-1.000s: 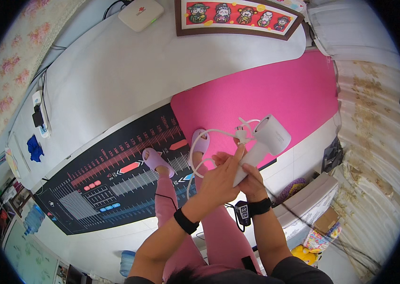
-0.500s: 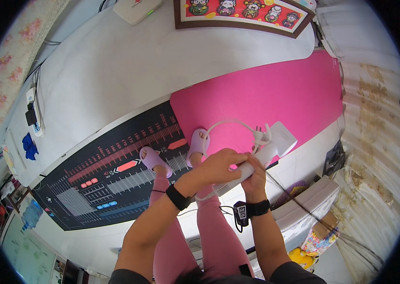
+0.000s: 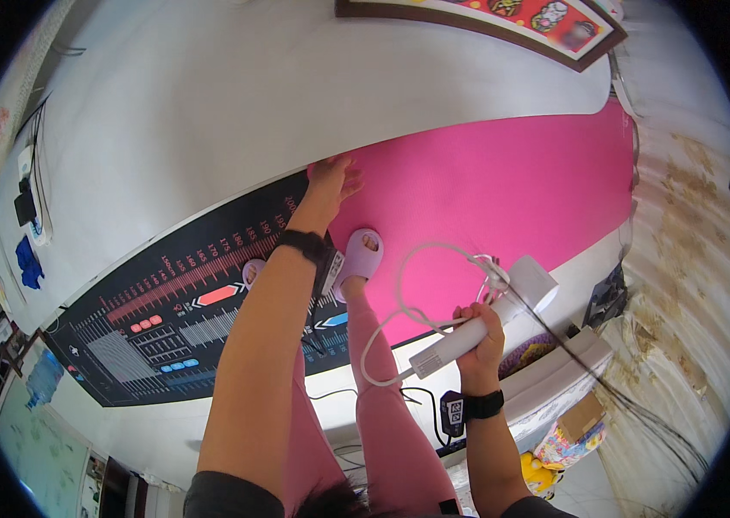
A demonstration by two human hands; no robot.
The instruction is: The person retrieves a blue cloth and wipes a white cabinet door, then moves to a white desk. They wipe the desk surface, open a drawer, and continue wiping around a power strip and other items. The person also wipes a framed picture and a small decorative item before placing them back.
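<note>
My right hand (image 3: 481,344) is closed around the cylindrical handle of a white corded hand appliance (image 3: 447,348). Its wider head (image 3: 532,285) points up and to the right. A pale cord (image 3: 401,289) hangs from the handle's lower end in loose loops, partly bunched near the head. My left hand (image 3: 336,180) reaches forward, away from the appliance, with its fingers apart and nothing visible in them. It is at the edge of the white table, over the meeting line of the pink mat (image 3: 486,190) and the black printed mat (image 3: 166,319).
The white table (image 3: 210,121) curves across the far side, with a framed picture (image 3: 468,24) on it. Lilac slippers (image 3: 361,259) are on my feet on the mats. Dark cables (image 3: 594,380) hang at the right, near a curtain (image 3: 676,259). A power strip (image 3: 33,203) lies at the left.
My left hand has let go of the appliance and moved forward and left to the table edge. My right hand keeps hold of it, slightly lower, and the cord hangs in wider loops.
</note>
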